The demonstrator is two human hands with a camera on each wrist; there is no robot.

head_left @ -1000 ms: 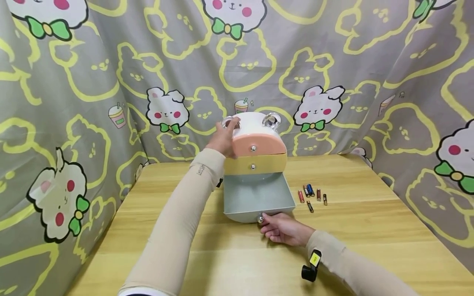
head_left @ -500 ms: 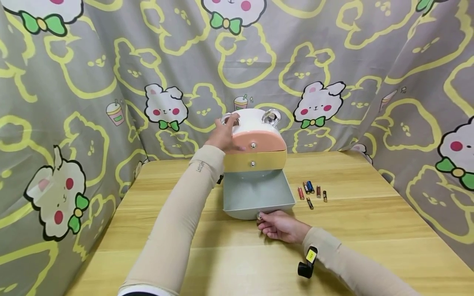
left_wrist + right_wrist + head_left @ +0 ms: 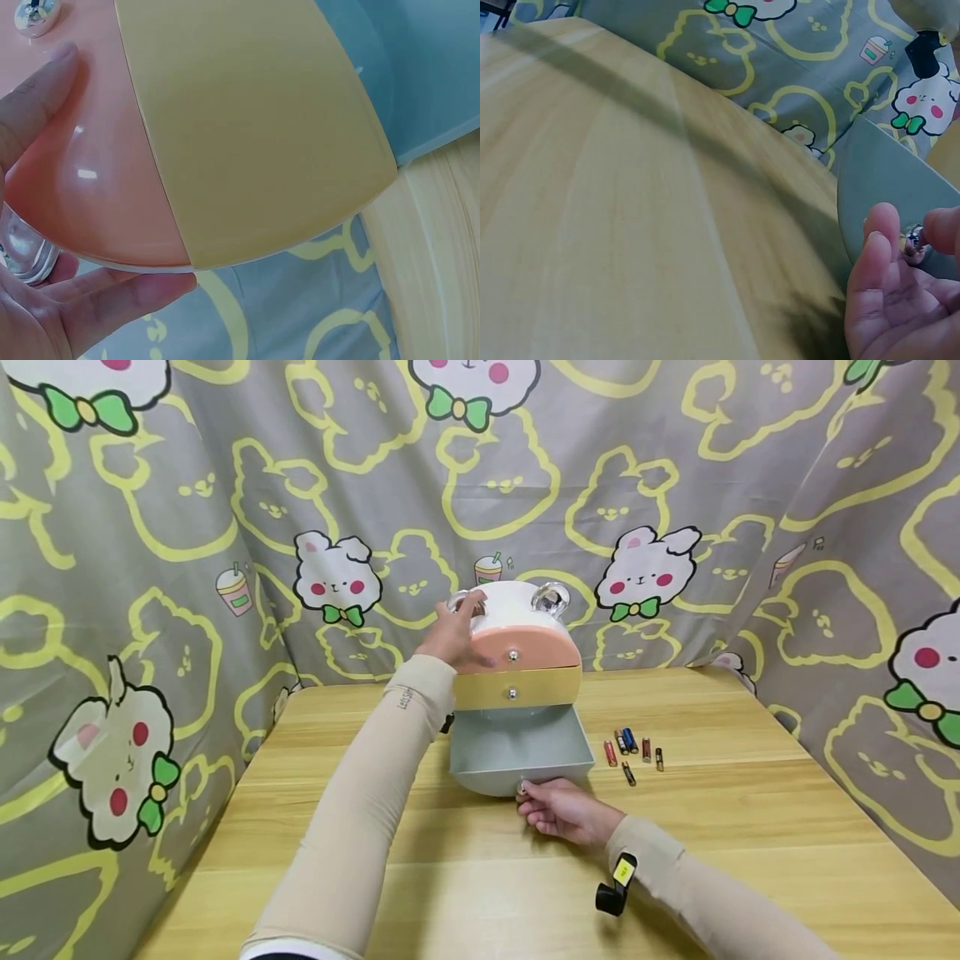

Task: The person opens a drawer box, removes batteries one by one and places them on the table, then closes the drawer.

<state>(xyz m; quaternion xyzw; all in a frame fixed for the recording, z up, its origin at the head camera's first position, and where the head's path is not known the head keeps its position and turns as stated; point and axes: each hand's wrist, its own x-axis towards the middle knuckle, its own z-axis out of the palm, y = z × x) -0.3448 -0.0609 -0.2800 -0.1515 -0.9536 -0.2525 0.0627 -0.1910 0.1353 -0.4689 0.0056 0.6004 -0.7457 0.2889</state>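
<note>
A small drawer cabinet with a white top and silver ear shapes stands on the table. Its peach drawer and yellow drawer are closed, while the grey-blue bottom drawer is pulled out, its visible inside bare. My left hand grips the cabinet's upper left side; in the left wrist view the thumb lies on the peach front and the fingers on the side. With thumb and fingers, my right hand pinches the silver knob of the bottom drawer.
Several batteries in red, blue and dark colours lie on the wooden table right of the cabinet. A patterned grey curtain hangs behind and along both sides.
The bottom drawer has slid a little way into the cabinet, with my right hand moving along on its knob. My left hand keeps its hold on the cabinet.
</note>
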